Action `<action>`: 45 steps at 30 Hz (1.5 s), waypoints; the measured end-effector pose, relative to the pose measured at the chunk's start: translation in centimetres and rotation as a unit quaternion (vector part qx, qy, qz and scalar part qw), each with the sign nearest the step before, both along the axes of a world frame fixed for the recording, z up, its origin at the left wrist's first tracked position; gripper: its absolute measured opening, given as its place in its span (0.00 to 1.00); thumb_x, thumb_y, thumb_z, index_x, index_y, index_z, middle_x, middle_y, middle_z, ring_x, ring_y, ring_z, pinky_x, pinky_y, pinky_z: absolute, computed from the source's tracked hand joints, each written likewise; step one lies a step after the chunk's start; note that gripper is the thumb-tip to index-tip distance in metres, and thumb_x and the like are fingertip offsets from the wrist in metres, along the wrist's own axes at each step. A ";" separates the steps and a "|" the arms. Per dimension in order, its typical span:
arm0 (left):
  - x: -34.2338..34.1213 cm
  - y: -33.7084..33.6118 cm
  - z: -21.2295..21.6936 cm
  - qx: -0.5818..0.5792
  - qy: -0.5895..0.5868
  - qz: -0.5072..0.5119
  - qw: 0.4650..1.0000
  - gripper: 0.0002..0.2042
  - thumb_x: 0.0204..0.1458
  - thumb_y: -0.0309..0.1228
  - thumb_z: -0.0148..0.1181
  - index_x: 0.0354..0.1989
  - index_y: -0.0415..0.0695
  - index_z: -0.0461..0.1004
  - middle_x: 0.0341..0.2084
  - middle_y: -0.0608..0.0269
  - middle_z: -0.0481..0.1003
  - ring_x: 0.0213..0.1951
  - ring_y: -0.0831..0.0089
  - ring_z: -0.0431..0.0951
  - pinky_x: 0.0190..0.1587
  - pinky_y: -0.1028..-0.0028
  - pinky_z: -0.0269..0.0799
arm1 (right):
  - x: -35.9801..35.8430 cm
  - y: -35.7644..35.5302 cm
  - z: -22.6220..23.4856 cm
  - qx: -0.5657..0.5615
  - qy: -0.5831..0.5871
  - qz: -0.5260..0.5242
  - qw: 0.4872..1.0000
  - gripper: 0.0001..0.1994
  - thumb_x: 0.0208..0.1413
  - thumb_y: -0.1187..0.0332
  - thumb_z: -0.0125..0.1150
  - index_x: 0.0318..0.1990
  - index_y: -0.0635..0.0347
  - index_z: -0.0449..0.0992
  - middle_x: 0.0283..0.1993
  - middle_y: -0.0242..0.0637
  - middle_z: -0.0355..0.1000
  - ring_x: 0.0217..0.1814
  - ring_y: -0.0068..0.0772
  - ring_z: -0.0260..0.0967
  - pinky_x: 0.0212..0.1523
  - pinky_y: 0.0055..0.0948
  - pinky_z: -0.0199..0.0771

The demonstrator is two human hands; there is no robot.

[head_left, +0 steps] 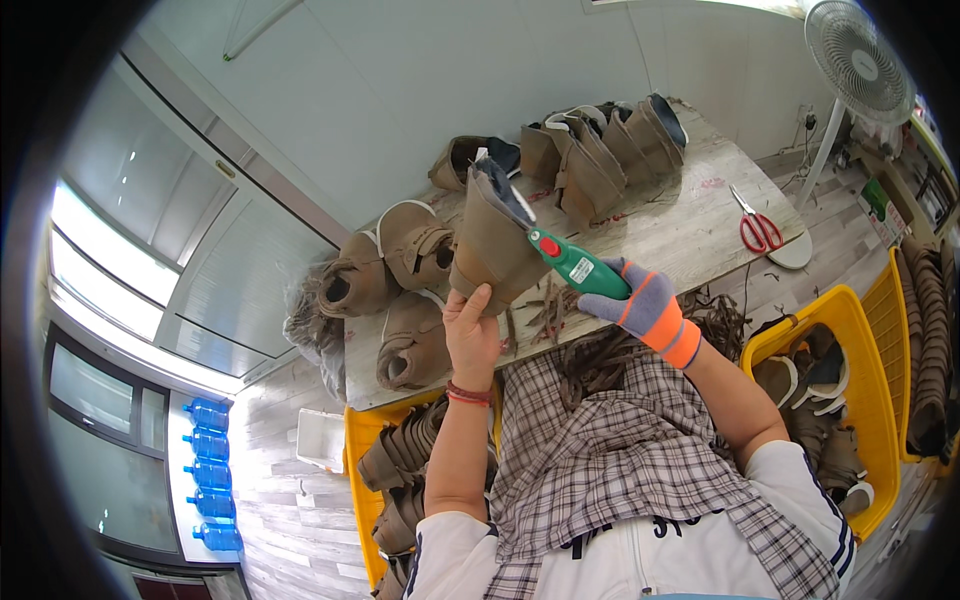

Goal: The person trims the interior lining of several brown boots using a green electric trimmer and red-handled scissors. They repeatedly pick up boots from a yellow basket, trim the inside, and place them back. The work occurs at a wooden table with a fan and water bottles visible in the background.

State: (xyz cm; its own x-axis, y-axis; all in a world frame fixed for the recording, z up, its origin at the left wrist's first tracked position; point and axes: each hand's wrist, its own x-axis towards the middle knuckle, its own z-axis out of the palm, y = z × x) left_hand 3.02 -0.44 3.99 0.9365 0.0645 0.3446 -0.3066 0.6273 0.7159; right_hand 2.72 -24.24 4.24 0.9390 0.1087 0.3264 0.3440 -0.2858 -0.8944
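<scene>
My bare left hand (472,335) pinches the lower edge of a brown shoe upper (485,250), holding it up over the near part of the table. The upper has a dark lining and a white strip along its opening. In my right hand (643,306), which wears a grey and orange glove, is a green hand-held power tool (578,266) with a red button. Its front end meets the upper's right side; the working tip is too small to make out. Finished-looking shoe uppers (408,245) lie just left of my left hand, with their toe openings facing me.
More uppers (600,150) stand in a row at the table's back. Red-handled scissors (760,232) lie at its right edge (720,190). Brown scraps (600,370) cover my plaid apron. Yellow crates (872,420) holding uppers flank me. A white fan (860,65) stands back right.
</scene>
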 end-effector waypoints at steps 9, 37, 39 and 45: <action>0.3 -0.3 -3.5 0.328 -0.048 0.193 0.923 0.11 0.50 0.19 0.56 0.43 0.37 0.73 0.41 0.63 0.74 0.43 0.71 0.72 0.44 0.74 0.66 | 1.3 0.1 1.3 0.063 0.133 0.013 0.989 0.24 0.40 0.51 0.70 0.35 0.62 0.73 0.21 0.30 0.70 0.20 0.18 0.65 0.24 0.21 0.66; 0.8 7.1 3.6 -0.173 0.232 -0.023 0.957 0.16 0.56 0.28 0.45 0.52 0.34 0.64 0.52 0.50 0.67 0.54 0.57 0.68 0.57 0.58 0.62 | -1.0 -5.4 -2.1 -0.191 -0.143 -0.043 0.970 0.29 0.35 0.52 0.71 0.44 0.59 0.74 0.26 0.43 0.73 0.26 0.40 0.72 0.28 0.31 0.72; 1.8 8.8 2.8 -0.181 0.255 -0.028 0.949 0.16 0.56 0.27 0.45 0.51 0.34 0.64 0.52 0.50 0.68 0.54 0.57 0.68 0.57 0.58 0.62 | -1.2 -5.8 -1.9 -0.246 -0.201 -0.052 0.947 0.29 0.34 0.51 0.71 0.44 0.59 0.74 0.25 0.42 0.72 0.26 0.42 0.71 0.27 0.32 0.71; 2.8 10.4 1.6 -0.212 0.274 -0.078 0.935 0.16 0.56 0.27 0.46 0.51 0.33 0.65 0.51 0.49 0.69 0.54 0.55 0.68 0.58 0.56 0.61 | -1.0 -6.2 -1.5 -0.311 -0.275 -0.056 0.908 0.30 0.34 0.50 0.70 0.44 0.60 0.72 0.21 0.38 0.69 0.21 0.40 0.67 0.24 0.34 0.68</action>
State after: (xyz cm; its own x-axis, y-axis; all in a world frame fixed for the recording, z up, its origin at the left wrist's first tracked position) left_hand 5.80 9.96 5.58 0.9743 -0.0652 -0.2156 0.1520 0.8966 0.4159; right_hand 1.77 -30.49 2.77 0.6682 0.3469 0.6581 0.6282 -0.7369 -0.2495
